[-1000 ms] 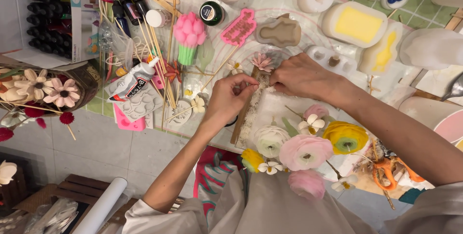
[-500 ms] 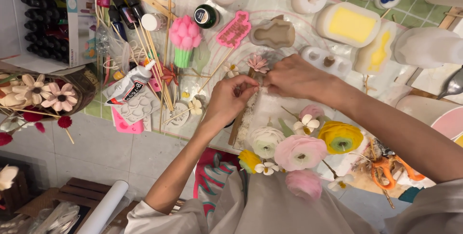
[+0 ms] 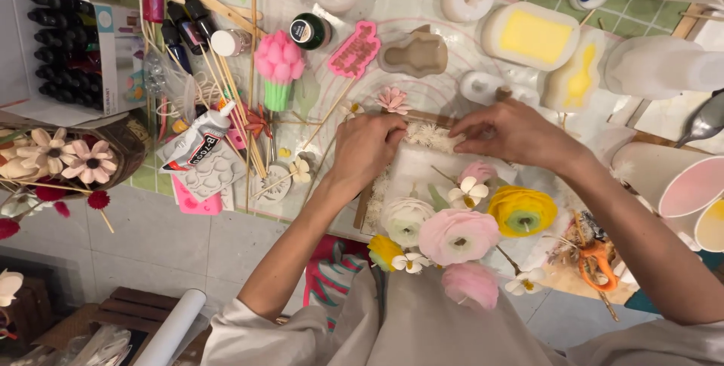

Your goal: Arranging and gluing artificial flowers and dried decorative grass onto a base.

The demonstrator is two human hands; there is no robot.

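- The left hand and the right hand are meeting over the top edge of a wooden frame, at about 12 o'clock of the flower cluster.
- Both sets of fingers are pressing together on a tuft of white dried sprigs; the left fingers are pinching its near end, and the right fingers are curling down onto its far end. How tight the pinch is cannot be told.
- The sprigs are lying along the frame's upper bar, just beside a small pink flower at 11 o'clock of them.
- Below the hands, at 6 o'clock, a pink bloom, a yellow bloom and a white bloom are sitting on the frame.
- The step in hand looks like seating and shaping the white filler along the frame's top; it seems about midway, the flowers being placed already.
- The next move probably calls for holding the tuft steady with one hand and fixing it, perhaps with the glue tube lying at 9 o'clock on the surface, near the skewers.
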